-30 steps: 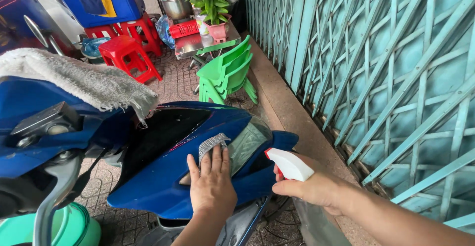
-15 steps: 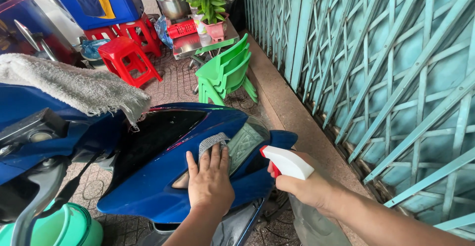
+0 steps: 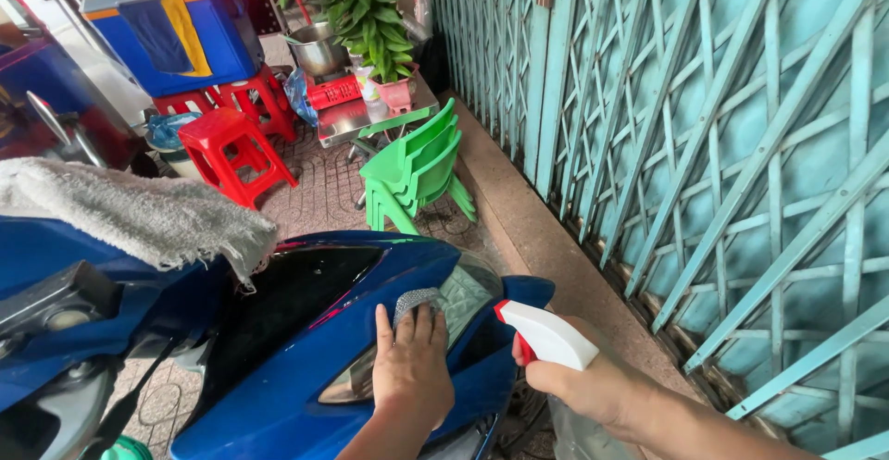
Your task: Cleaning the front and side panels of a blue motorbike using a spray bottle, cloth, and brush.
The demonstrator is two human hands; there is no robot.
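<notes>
Two hands, left hand [image 3: 413,367] fingers [image 3: 415,329] pressing grey cloth [image 3: 414,300], right hand [image 3: 583,384] gripping spray bottle [image 3: 546,335]
</notes>
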